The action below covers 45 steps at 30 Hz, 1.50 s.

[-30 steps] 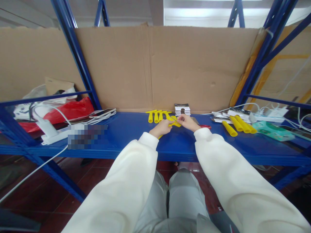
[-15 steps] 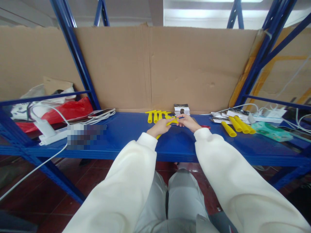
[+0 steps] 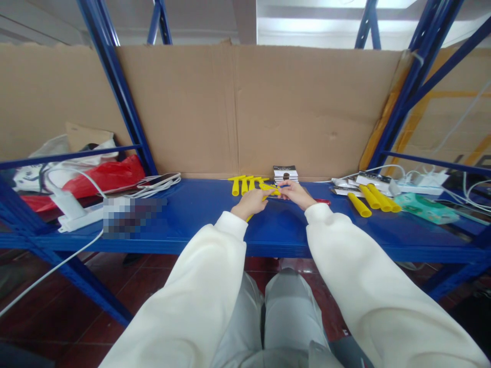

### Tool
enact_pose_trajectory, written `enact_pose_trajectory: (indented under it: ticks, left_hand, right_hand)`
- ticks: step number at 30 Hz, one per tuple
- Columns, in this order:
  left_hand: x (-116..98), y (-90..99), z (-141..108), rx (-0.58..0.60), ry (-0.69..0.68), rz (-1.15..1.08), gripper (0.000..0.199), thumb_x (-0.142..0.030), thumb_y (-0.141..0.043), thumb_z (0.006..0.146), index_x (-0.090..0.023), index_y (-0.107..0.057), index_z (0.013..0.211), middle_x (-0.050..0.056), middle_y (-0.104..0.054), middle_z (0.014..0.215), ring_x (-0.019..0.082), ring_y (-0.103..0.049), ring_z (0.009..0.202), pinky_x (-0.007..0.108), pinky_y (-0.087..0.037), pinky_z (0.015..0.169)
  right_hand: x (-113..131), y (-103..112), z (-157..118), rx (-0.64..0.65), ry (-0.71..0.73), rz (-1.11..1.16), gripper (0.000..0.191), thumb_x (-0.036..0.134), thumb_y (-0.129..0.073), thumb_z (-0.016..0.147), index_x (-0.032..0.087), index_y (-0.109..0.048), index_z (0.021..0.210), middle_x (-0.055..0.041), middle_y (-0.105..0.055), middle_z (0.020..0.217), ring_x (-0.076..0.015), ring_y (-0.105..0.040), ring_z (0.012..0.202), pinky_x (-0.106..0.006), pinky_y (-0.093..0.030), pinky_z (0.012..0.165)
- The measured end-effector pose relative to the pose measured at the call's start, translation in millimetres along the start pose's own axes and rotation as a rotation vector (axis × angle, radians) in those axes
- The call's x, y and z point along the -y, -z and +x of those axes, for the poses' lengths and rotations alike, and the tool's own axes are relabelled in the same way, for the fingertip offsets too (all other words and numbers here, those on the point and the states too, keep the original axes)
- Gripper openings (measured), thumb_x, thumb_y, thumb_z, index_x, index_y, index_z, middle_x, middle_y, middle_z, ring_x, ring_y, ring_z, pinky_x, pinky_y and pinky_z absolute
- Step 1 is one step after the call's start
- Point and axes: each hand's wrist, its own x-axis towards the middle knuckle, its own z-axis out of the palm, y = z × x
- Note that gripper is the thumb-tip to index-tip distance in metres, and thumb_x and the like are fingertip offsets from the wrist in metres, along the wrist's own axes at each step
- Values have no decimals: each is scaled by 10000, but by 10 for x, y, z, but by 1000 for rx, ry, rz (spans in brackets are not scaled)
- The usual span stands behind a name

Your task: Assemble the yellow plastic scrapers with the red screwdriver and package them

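Over the blue shelf [image 3: 207,214], my left hand [image 3: 251,202] is closed on a yellow piece [image 3: 271,192], whose handle shows below the palm. The fingers of my right hand [image 3: 292,192] pinch the same piece at its other end. Just behind my hands stands a row of yellow T-shaped pieces [image 3: 244,186]. Behind my right hand is a stack of small black-and-white packets [image 3: 285,174]. A red item [image 3: 322,201] lies right of my right hand, partly covered by it.
Several yellow tubes [image 3: 359,205] lie at the right, beside a green packet [image 3: 427,208] and white cables. At the left are a white power strip [image 3: 82,217], a phone [image 3: 163,180] and a red bag [image 3: 111,176]. Cardboard [image 3: 291,107] stands along the back.
The view has shifted slightly. My fingers have moved a little on the yellow piece, which both hands still hold.
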Motion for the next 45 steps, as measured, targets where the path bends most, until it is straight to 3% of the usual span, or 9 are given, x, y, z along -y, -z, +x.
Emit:
enact_pose_trajectory:
  ticks: [7,13,17,21,24,28,31,35,45]
  left_hand:
    - [-29,-5,-8,-11,24,-70,512,-231,-556,909,-306,-562,1415,96,-675,1285,295,-602,1224,424,-422,1069]
    - [-122,11,-30,53,0,-77,681,-276,-648,843,-267,-452,1495,103,-601,1403,307,-564,1279,401,-422,1067]
    - [-177,-1,-32,29,13,-115,686,-180,-625,829,-250,-457,1491,98,-568,1443,296,-568,1281,390,-425,1068]
    - [-171,-31,-7,-45,64,-236,689,-61,-582,803,-254,-510,1461,91,-619,1385,284,-592,1253,390,-441,1058]
    - [-120,-47,29,-118,95,-419,664,-48,-592,793,-236,-556,1428,80,-700,1252,256,-650,1143,355,-483,1011]
    - [-71,-33,75,-142,177,-774,669,-94,-595,829,-218,-491,1478,69,-739,1083,153,-691,729,299,-571,778]
    - [-77,13,86,-128,263,-974,743,-88,-614,810,-219,-422,1516,37,-730,978,78,-593,516,239,-545,602]
    - [-113,93,58,-54,323,-1143,786,-90,-656,786,-232,-414,1520,8,-707,882,54,-560,475,191,-496,530]
    - [-131,96,22,54,331,-1211,786,-121,-679,797,-252,-408,1523,48,-729,931,48,-526,461,178,-454,470]
  right_hand:
    - [-13,6,12,-5,21,-12,169,155,-658,751,211,-546,864,44,-611,554,-99,-530,501,-214,-413,514]
    - [-4,24,23,-54,50,-20,149,159,-629,755,204,-558,878,54,-587,535,-100,-530,502,-215,-417,524]
    - [-4,25,28,-66,67,-14,168,170,-643,745,194,-568,894,49,-592,544,-100,-519,506,-218,-407,536]
    - [-14,55,56,-49,102,-7,211,300,-688,769,199,-584,923,28,-623,603,-111,-528,528,-237,-429,557]
    - [-37,153,107,-94,153,-26,273,447,-644,828,205,-593,943,-2,-661,678,-124,-561,569,-248,-453,580]
    - [-120,387,155,-290,196,-280,300,458,-552,899,185,-633,993,-60,-707,796,-168,-618,698,-313,-511,715]
    - [-208,549,139,-377,78,-639,203,298,-565,887,200,-711,987,-107,-732,971,-249,-643,956,-421,-486,890]
    - [-287,639,104,-312,-122,-941,222,170,-604,812,250,-797,886,-121,-720,1092,-341,-571,1137,-563,-412,982]
    - [-177,549,97,-190,-254,-1087,437,165,-534,856,336,-734,1205,-121,-603,1348,-380,-460,1260,-613,-354,1024]
